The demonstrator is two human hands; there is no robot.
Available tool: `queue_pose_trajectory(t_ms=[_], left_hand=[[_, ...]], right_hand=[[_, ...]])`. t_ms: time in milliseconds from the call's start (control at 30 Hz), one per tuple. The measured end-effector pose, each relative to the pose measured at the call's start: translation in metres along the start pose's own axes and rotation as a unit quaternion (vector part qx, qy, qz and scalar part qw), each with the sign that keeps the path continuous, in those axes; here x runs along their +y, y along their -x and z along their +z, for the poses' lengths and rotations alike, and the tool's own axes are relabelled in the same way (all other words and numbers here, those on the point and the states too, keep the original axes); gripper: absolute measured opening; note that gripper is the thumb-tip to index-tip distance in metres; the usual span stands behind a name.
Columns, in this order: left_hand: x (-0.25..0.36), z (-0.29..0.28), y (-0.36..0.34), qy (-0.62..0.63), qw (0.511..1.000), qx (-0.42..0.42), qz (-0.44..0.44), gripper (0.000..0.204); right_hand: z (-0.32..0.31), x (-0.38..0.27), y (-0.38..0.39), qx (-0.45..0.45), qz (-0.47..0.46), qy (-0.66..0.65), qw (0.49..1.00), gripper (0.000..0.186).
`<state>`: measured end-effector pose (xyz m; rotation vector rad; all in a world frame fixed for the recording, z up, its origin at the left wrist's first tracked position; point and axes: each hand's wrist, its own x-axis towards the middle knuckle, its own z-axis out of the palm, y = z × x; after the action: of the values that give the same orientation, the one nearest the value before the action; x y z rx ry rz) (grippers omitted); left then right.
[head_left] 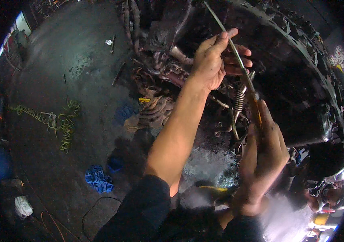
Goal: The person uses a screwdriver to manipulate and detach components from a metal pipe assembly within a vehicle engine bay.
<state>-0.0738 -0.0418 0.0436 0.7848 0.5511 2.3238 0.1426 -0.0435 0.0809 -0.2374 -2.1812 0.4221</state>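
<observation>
My right hand [263,151] is wrapped around the amber-orange handle of a long screwdriver [239,60]. Its thin metal shaft slants up and to the left. Higher on that shaft, my left hand [212,60] pinches it between thumb and forefinger, the other fingers loosely apart behind it. The far end of the shaft reaches the top edge of the picture. Beneath and beside both hands lies dark machinery, with a coil spring [239,101] and bent metal rods close to the shaft. My right palm and fingers hide most of the handle.
Brown rags [155,113] lie by the machinery. On the dark floor to the left are a coiled yellow-green hose [39,115], a crumpled blue cloth [98,178] and a white crumpled item [23,207]. A dark cylinder [307,129] stands at the right.
</observation>
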Motion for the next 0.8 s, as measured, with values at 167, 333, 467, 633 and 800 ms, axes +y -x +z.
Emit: queue_pose_trajectory(t_ms=[167,333,467,633,800], left_hand=[[-0.008,0.006,-0.004,-0.005,1.000,-0.014,-0.002,0.062],[-0.004,0.007,-0.001,0.040,0.999,-0.018,-0.001,0.058],[0.006,0.003,-0.004,0.001,1.000,0.008,0.007,0.057],[-0.003,0.005,0.001,0.013,1.000,0.006,0.009,0.055],[0.003,0.001,0.000,0.023,0.999,0.009,0.021,0.053]], right_hand=[[0.018,0.018,-0.025,-0.020,0.002,0.026,0.999,0.045],[0.014,0.012,-0.028,-0.002,-0.024,0.002,1.000,0.043],[-0.016,-0.007,-0.006,-0.019,0.006,0.055,0.998,0.039],[0.032,0.017,-0.043,-0.029,0.011,0.019,0.999,0.038],[0.023,-0.002,-0.034,-0.037,-0.002,0.010,0.999,0.039]])
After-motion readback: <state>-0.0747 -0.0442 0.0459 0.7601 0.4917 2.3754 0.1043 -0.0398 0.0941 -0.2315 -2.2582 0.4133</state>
